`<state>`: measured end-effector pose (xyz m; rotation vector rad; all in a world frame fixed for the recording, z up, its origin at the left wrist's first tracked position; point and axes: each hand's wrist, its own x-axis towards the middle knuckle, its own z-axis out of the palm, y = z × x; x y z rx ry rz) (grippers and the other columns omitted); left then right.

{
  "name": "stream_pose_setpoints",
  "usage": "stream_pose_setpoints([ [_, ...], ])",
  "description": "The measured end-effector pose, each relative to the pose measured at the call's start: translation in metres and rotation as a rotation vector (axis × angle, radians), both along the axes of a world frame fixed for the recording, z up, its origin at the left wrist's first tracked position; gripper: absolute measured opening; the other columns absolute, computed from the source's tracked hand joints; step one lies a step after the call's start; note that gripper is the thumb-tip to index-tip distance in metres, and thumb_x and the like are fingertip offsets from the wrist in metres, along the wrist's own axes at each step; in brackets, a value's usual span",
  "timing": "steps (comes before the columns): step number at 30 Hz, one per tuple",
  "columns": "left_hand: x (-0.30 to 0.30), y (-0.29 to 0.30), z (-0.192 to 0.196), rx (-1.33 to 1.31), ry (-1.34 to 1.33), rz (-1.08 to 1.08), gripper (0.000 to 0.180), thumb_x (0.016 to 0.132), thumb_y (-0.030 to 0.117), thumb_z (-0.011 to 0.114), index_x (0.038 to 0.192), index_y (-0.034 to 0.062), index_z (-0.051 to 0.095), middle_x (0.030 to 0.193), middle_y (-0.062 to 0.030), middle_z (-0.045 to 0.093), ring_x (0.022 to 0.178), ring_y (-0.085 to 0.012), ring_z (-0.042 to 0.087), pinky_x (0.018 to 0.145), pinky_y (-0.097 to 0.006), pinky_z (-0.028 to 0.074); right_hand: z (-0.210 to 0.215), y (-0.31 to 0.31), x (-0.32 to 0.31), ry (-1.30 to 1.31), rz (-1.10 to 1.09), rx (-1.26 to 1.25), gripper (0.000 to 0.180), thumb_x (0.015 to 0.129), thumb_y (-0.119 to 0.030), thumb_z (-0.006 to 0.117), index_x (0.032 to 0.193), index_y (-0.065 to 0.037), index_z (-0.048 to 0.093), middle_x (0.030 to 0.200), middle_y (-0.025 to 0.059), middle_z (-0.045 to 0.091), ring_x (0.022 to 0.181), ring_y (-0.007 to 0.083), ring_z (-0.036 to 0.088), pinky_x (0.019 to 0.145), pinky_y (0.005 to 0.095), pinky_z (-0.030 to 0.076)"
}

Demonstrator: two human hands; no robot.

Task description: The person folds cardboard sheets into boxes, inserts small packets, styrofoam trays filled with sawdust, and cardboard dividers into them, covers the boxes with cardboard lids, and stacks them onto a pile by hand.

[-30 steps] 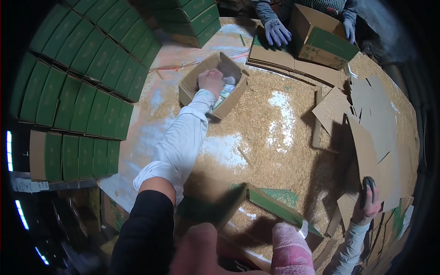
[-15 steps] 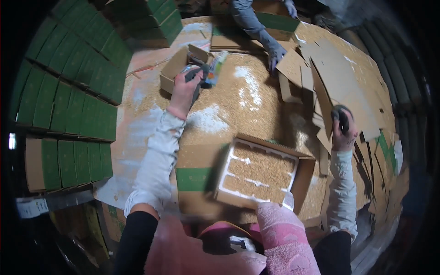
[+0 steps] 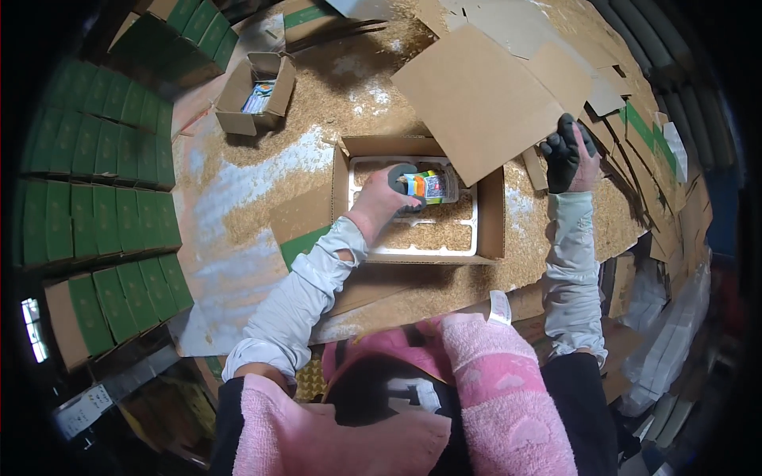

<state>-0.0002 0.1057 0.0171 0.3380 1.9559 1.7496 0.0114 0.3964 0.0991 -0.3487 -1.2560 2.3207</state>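
Observation:
My left hand [image 3: 384, 200], in a dark-palmed glove with bare skin showing at the back, is closed on a small colourful packet [image 3: 431, 187] with clear wrapping. It holds the packet over an open cardboard carton [image 3: 495, 210]. Inside the carton sits a white foam tray [image 3: 421, 253], its compartments filled with tan husk or sawdust [image 3: 436, 235]. At the right, my gloved right hand [image 3: 573, 157] grips the lower right corner of a flat brown cardboard sheet [image 3: 484, 99]. The sheet slants over the carton's far right corner.
A small open box [image 3: 232, 97] with similar packets [image 3: 259, 96] stands far left. Stacked green cartons [image 3: 87, 151] line the left side. Flat cardboard pieces [image 3: 643, 170] pile up at the right. Loose husk [image 3: 357, 75] covers much of the table. A pink towel [image 3: 508, 397] hangs near me.
My left hand has come from the small box to above the carton with the packet. My right hand has drawn a cardboard sheet toward the carton. Another person's arms have left view, which has shifted.

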Motion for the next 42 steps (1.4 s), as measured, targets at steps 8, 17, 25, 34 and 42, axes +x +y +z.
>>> stream_pose_setpoints([
  [8,0.006,-0.011,0.03,-0.717,0.118,-0.103,0.026,0.077,0.026,0.056,0.091,0.0044,0.06,0.085,-0.0179,0.06,0.084,-0.0313,0.058,0.075,-0.037,0.045,-0.053,0.041,0.026,-0.509,0.677,-0.259,0.035,0.082,-0.014,0.048,0.115,-0.002,0.046,0.069,0.0028,0.047,0.051,0.0114,0.041,0.046,0.0257,0.034],
  [17,-0.043,-0.044,0.093,0.064,0.19,0.001,0.041,0.089,0.01,0.044,0.129,0.0049,0.035,0.122,-0.0129,0.045,0.104,-0.0228,0.052,0.086,-0.033,0.047,0.022,-0.015,0.007,-0.12,0.413,0.352,0.055,0.077,-0.017,0.056,0.124,0.005,0.036,0.075,0.0058,0.054,0.057,0.0102,0.049,0.052,0.0236,0.041],
  [25,-0.033,-0.015,0.069,0.409,-0.178,0.679,0.019,0.089,0.018,0.047,0.099,0.0037,0.055,0.083,-0.0042,0.057,0.068,-0.0102,0.055,0.061,-0.023,0.046,0.035,-0.07,0.035,0.475,0.752,0.964,0.08,0.059,-0.017,0.074,0.124,0.004,0.032,0.091,0.0144,0.057,0.072,0.0186,0.059,0.062,0.0301,0.048],
  [34,-0.007,-0.029,0.044,0.058,0.12,0.596,0.019,0.09,0.016,0.042,0.084,0.0014,0.053,0.078,-0.0031,0.054,0.072,-0.0128,0.049,0.069,-0.025,0.04,-0.001,-0.079,0.01,-0.079,0.783,0.013,0.083,0.064,-0.037,0.073,0.125,0.005,0.035,0.117,0.0115,0.05,0.105,0.0162,0.05,0.09,0.0274,0.039],
  [42,0.004,-0.025,0.08,-0.309,0.611,0.678,0.025,0.081,0.015,0.052,0.096,-0.0043,0.055,0.099,-0.0172,0.054,0.089,-0.027,0.054,0.081,-0.033,0.041,0.034,-0.073,0.019,-0.088,0.141,0.922,0.022,0.082,-0.007,0.051,0.098,0.006,0.056,0.077,0.0142,0.061,0.066,0.0212,0.06,0.063,0.0273,0.047],
])
